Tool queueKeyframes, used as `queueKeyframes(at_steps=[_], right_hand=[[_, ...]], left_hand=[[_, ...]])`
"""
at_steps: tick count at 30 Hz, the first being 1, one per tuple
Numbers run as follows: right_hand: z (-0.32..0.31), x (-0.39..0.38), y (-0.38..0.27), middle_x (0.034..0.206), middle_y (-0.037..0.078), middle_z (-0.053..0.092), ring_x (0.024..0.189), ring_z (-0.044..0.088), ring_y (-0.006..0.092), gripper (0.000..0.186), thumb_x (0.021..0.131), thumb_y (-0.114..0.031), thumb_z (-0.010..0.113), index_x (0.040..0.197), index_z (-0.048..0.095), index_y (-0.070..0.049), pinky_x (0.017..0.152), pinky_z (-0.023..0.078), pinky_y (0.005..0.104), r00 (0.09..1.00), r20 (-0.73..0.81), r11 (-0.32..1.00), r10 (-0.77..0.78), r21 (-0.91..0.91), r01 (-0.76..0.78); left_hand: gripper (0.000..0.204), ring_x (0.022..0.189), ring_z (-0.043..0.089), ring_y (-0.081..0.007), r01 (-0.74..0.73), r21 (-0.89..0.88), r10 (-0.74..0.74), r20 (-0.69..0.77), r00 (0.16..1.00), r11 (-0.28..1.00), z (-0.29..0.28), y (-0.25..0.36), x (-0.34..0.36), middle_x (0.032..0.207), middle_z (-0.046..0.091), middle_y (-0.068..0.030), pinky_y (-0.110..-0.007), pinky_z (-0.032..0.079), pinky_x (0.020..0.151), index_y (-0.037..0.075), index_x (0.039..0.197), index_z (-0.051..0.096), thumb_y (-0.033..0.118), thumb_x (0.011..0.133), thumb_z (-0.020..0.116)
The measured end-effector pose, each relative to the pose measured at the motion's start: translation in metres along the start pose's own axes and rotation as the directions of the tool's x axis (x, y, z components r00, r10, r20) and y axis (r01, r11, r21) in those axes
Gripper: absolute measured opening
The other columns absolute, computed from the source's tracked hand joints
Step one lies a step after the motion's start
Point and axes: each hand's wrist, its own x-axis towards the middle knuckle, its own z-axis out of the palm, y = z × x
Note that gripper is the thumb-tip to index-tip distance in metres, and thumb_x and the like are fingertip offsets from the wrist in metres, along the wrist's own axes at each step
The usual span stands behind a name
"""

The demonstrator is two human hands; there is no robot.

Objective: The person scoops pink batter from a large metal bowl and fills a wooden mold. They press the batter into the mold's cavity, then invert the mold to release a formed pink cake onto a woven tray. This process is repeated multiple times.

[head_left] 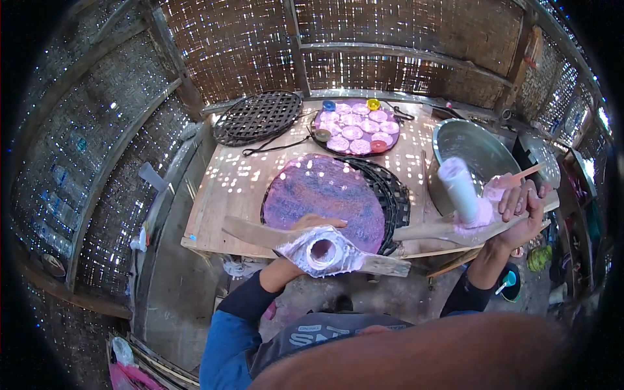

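Observation:
My left hand (315,221) is closed around a wooden press body (383,265), a two-handled bar whose central tube is smeared with pale pink dough and faces up; its bore looks hollow. My right hand (520,200) grips the handle of a wooden plunger (422,232). From that handle rises a white cylinder (458,188), with pink dough clumped about its base. Beside the right fingers is an orange stick (528,171) with a pink lump near it; whether the hand holds it too is unclear. Beyond the left hand lies a pink-stained round sheet (325,195) on black woven trays (390,188).
At the table's (221,188) back, a round purple sheet bears several flat pink dough rounds (351,132) and coloured rings (373,104). A black woven tray (260,117) lies back left. A large metal pot (478,146) stands right. Woven walls (234,45) surround the table.

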Motion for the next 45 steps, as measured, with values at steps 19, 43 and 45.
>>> queueKeyframes(at_steps=[19, 43, 45], right_hand=[[-0.04, -0.059, 0.081, 0.056, 0.001, 0.039, 0.047, 0.04, 0.0121, 0.035, 0.091, -0.036, 0.04, 0.068, 0.042, -0.01, 0.044, 0.036, 0.0261, 0.857, -0.459, 0.972, 0.234, 0.137, -0.192], [-0.235, 0.119, -0.059, 0.086, 0.013, 0.065, 0.087, 0.063, 0.0306, 0.021, 0.08, -0.012, 0.047, 0.094, 0.061, -0.009, 0.072, 0.047, 0.0411, 0.371, -0.229, -0.424, 0.9, -0.653, 0.627], [-0.257, 0.118, -0.04, 0.085, 0.013, 0.065, 0.088, 0.061, 0.0307, 0.019, 0.077, -0.014, 0.05, 0.089, 0.064, -0.009, 0.071, 0.048, 0.0402, 0.39, 0.167, -0.296, 0.906, -0.41, 0.863]], left_hand=[[0.06, 0.092, 0.05, -0.0196, 0.018, -0.439, -0.139, -0.244, 0.96, 0.898, 0.079, 0.025, 0.02, 0.109, 0.049, -0.0104, -0.037, 0.042, 0.085, 0.012, 0.119, 0.043, 0.01, 0.068, 0.074], [0.046, 0.101, 0.055, -0.022, -0.099, -0.636, -0.192, -0.372, 0.908, 0.765, 0.136, -0.052, 0.272, 0.113, 0.052, -0.0175, -0.036, 0.044, 0.092, -0.003, 0.12, 0.04, 0.02, 0.085, 0.058], [0.046, 0.102, 0.055, -0.0213, -0.051, -0.642, -0.171, -0.279, 0.945, 0.765, 0.176, -0.037, 0.289, 0.114, 0.052, -0.0162, -0.035, 0.044, 0.092, -0.002, 0.122, 0.039, 0.019, 0.085, 0.058]])
